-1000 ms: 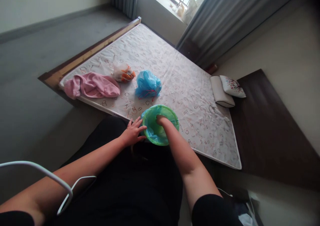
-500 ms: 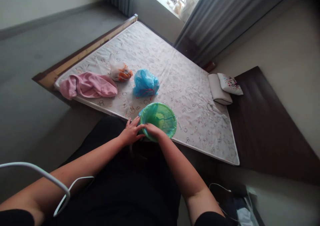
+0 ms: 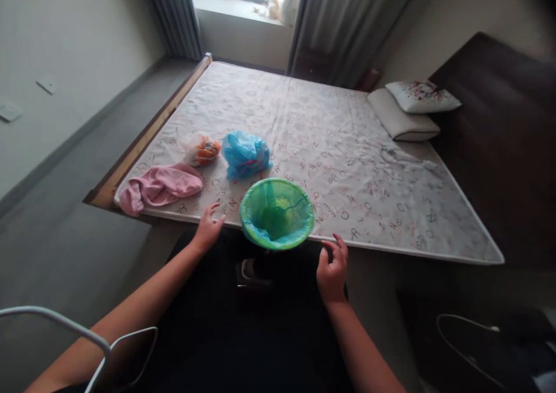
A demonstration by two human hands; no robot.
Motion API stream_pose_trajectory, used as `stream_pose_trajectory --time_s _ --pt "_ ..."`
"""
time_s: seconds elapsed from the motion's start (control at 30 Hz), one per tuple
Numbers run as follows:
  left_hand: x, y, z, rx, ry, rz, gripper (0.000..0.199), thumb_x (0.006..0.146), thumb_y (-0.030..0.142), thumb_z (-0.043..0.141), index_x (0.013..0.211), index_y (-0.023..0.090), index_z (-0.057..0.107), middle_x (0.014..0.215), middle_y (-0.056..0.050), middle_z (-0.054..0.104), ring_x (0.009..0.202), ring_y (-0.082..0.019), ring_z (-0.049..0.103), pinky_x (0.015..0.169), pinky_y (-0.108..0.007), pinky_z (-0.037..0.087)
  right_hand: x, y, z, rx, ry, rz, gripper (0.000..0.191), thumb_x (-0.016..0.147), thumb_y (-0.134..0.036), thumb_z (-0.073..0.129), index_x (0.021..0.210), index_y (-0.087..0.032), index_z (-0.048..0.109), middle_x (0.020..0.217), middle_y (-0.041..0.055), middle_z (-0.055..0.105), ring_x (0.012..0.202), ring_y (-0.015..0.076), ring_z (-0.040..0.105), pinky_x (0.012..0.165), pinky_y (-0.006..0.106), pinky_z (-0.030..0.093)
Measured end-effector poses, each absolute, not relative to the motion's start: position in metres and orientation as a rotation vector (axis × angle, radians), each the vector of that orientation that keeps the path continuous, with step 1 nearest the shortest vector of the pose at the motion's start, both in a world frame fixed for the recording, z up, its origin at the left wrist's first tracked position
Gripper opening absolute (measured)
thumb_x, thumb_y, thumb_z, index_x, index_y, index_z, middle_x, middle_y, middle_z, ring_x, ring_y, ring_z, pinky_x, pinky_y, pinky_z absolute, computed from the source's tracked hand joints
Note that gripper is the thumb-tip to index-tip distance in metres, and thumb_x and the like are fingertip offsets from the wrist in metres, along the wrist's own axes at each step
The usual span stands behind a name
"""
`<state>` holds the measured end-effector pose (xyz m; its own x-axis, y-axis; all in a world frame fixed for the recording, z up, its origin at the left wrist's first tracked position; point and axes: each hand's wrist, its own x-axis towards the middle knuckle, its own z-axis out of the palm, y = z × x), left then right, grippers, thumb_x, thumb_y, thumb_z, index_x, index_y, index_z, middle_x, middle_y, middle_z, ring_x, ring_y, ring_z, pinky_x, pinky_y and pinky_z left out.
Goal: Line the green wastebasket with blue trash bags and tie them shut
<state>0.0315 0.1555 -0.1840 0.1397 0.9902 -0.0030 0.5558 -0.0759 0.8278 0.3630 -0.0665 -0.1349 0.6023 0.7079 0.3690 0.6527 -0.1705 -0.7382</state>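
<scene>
Beside the green basket (image 3: pixel 299 204), the left hand (image 3: pixel 209 229) spreads its fingers, the right hand (image 3: pixel 332 272) loosely half-curled.

Basket (image 3: pixel 278 246): glossy plastic; liner (image 3: pixel 259 235) inside, thin blue plastic. Beyond basket: blue bag (image 3: pixel 245 151), shiny creased plastic. Left of basket: pink cloth (image 3: pixel 167 185), matt, rumpled. Far right of basket: headboard (image 3: pixel 486 115), smooth, wood-like.

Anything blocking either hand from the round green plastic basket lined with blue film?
Nothing visible: the bare left hand and bare right hand are apart from the round green plastic basket, one on each side.
</scene>
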Motion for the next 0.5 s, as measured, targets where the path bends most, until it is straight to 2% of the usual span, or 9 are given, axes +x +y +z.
stream_pose_trajectory --time_s 0.07,0.1,0.2,0.33,0.43,0.5 --pt "0.025 0.2 -0.184 1.881 1.653 0.667 0.037 0.088 0.028 0.061 0.121 0.012 0.064 0.158 -0.022 0.039 0.153 -0.037 0.033 0.126 -0.052 0.028 0.373 -0.082 -0.15 -1.917 -1.05 0.052 0.023 0.098 -0.03 0.052 0.108 -0.016 0.068 0.144 0.0192 0.055 0.137 0.0302 0.053 0.117 0.055 0.039" --pt "0.022 0.224 -0.183 1.962 1.686 0.584 0.036 0.088 0.025 0.061 0.12 0.01 0.065 0.159 -0.024 0.036 0.154 -0.037 0.029 0.127 -0.051 0.024 0.378 -0.084 -0.158 -1.932 -1.021 0.051 0.023 0.098 -0.031 0.052 0.108 -0.016 0.067 0.144 0.0199 0.055 0.137 0.0309 0.052 0.116 0.056 0.04" --pt "0.017 0.288 -0.18 2.111 1.788 0.244 0.04 0.087 0.02 0.062 0.125 0.006 0.064 0.16 -0.027 0.034 0.157 -0.04 0.019 0.127 -0.056 0.018 0.386 -0.077 -0.172 -1.952 -0.928 0.062 0.025 0.098 -0.033 0.051 0.109 -0.015 0.065 0.144 0.0212 0.054 0.137 0.032 0.052 0.116 0.059 0.04" --pt "0.02 0.346 -0.174 2.15 1.839 -0.04 0.041 0.087 0.018 0.066 0.125 0.004 0.063 0.172 -0.024 0.007 0.156 -0.049 0.001 0.119 -0.073 0.009 0.387 -0.057 -0.174 -1.947 -0.943 0.129 0.023 0.098 -0.031 0.051 0.11 -0.017 0.063 0.143 0.0201 0.055 0.136 0.0314 0.053 0.115 0.06 0.041" --pt "0.037 0.373 -0.169 2.186 1.861 -0.127 0.046 0.09 0.024 0.068 0.132 0.007 0.058 0.173 -0.02 -0.008 0.156 -0.048 -0.006 0.117 -0.075 0.008 0.382 -0.049 -0.168 -1.915 -1.0 0.18 0.018 0.098 -0.027 0.052 0.111 -0.019 0.062 0.144 0.0178 0.055 0.136 0.0295 0.053 0.115 0.058 0.042" --pt "0.052 0.39 -0.169 2.231 1.865 -0.126 0.045 0.093 0.026 0.067 0.133 0.008 0.056 0.174 -0.017 -0.011 0.157 -0.046 -0.008 0.117 -0.076 0.007 0.379 -0.046 -0.164 -1.908 -0.998 0.192 0.016 0.097 -0.024 0.052 0.11 -0.02 0.061 0.142 0.0167 0.055 0.134 0.0287 0.053 0.114 0.056 0.043"
